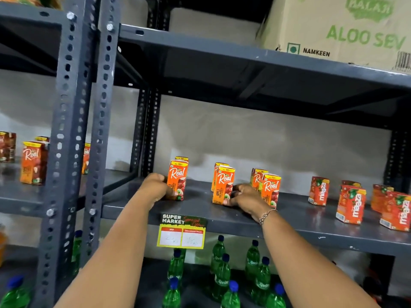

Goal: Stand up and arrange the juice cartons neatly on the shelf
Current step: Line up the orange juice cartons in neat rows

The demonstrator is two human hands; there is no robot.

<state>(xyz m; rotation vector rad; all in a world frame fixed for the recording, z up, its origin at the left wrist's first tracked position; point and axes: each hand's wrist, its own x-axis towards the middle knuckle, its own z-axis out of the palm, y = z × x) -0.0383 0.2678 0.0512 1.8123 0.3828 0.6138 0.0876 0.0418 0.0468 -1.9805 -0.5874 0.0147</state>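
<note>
Small orange Real apple juice cartons stand upright in pairs on the grey metal shelf (222,215). My left hand (155,187) grips the left side of the leftmost front carton (178,181). My right hand (246,196) holds the lower right side of the middle front carton (223,185), between it and the right pair (270,188). Behind each front carton a second one stands. Further right, several red Maaza cartons (350,203) stand upright, slightly staggered.
A price tag (181,233) hangs on the shelf's front edge. Green Sprite bottles (220,276) fill the shelf below. More Real cartons (33,163) stand on the left rack past the perforated uprights (66,152). A cardboard box (347,30) sits on the shelf above.
</note>
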